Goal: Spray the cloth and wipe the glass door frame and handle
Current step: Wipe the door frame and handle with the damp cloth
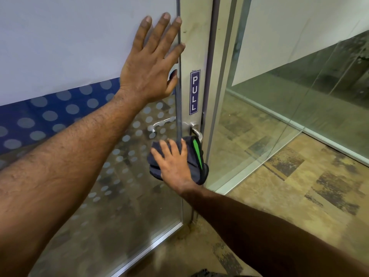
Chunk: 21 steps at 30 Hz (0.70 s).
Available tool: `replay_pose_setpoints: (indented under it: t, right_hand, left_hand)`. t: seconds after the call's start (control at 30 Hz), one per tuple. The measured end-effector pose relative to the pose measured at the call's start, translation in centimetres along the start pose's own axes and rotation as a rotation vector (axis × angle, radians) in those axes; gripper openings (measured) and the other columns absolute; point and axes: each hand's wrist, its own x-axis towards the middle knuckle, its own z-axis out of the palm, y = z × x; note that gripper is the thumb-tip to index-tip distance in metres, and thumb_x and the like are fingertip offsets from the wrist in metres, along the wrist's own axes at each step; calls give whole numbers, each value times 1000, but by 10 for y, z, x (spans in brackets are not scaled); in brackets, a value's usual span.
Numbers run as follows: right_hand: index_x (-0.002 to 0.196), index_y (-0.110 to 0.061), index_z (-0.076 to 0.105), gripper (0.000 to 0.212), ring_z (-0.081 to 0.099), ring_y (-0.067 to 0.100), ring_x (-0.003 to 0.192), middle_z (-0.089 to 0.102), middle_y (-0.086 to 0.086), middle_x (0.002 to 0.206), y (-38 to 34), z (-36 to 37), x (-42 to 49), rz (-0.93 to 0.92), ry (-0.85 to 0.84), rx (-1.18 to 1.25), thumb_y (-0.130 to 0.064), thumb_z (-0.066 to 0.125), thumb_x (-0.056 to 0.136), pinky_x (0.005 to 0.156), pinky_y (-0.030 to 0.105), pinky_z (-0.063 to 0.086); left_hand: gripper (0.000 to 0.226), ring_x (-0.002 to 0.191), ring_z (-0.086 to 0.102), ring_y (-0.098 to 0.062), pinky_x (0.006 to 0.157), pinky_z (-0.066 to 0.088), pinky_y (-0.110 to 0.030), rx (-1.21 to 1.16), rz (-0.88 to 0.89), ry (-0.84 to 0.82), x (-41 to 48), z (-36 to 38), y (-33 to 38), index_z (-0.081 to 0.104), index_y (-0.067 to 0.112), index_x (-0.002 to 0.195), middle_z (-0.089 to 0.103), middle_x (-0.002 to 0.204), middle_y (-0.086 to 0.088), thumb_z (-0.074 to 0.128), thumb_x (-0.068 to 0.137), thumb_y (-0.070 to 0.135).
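Navy cloth with a green stripe sits folded against the door frame at the latch edge of the door, just below the handle and touching its lower end. The right hand lies flat over it, its grip spread, pressing rather than pinching. With nothing curled round the cloth, it could slide out on a long stroke and drop to the gritty floor, picking up dirt.

The loose fold nearest the handle may snag on the lever.

The left hand braces on the frosted glass panel, grip spread and palm flat, fingertips reaching the frame's seam. That is likely to leave smears on the glass, and a hard push could shift the door under the wiping hand.

Dragging the cloth upward could lift an edge of the PULL sticker.
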Motion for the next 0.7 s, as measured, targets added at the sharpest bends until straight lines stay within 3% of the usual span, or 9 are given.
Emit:
replay_pose_setpoints:
  t: [0.13, 0.23, 0.37, 0.43, 0.53, 0.7]
  right_hand:
    - [142, -25, 49, 53, 18, 39, 151, 30, 8, 162, 34, 7, -16, -266, -1, -213, -27, 62, 91, 111, 75, 9]
    - [138, -28, 55, 49, 14, 40, 151, 24, 3, 165, 57, 11, -19, -352, 42, -285, -27, 62, 90, 108, 79, 13]
    - [128, -34, 66, 55, 25, 46, 147, 32, 9, 162, 80, 13, -18, -246, 102, -80, -23, 79, 75, 104, 82, 21]
    - [117, -35, 72, 48, 26, 46, 147, 34, 12, 161, 92, 15, -18, -200, 92, -30, -24, 84, 71, 104, 81, 22]
    - [108, -32, 76, 40, 21, 45, 148, 29, 12, 162, 106, 22, -17, -164, 83, 30, -21, 85, 70, 106, 77, 25]
    - [101, -19, 76, 23, 14, 41, 151, 22, 18, 163, 135, 30, -24, -86, 111, 341, -18, 77, 78, 112, 64, 31]
  left_hand:
    - [65, 155, 7, -36, 123, 8, -57, 0, 1, -18, 0, 0, 0, 32, 18, 154, 6, 169, -15, 33, 99, 51]
    - [65, 156, 7, -35, 123, 8, -57, 1, 2, -20, -1, -1, -1, 34, 17, 153, 6, 169, -15, 33, 98, 50]
    - [64, 155, 8, -36, 123, 8, -57, 19, 4, -27, -1, -3, -1, 34, 17, 153, 7, 169, -15, 35, 98, 49]
    - [64, 155, 9, -36, 122, 8, -57, 24, -6, -28, -1, -5, 0, 34, 17, 153, 8, 169, -16, 36, 98, 49]
    - [65, 155, 10, -36, 122, 9, -57, 19, 0, -37, -1, -7, 1, 35, 17, 153, 9, 168, -16, 38, 97, 49]
    - [65, 155, 11, -37, 122, 10, -58, 27, -3, -45, -2, -8, 1, 32, 18, 154, 10, 168, -17, 36, 98, 49]
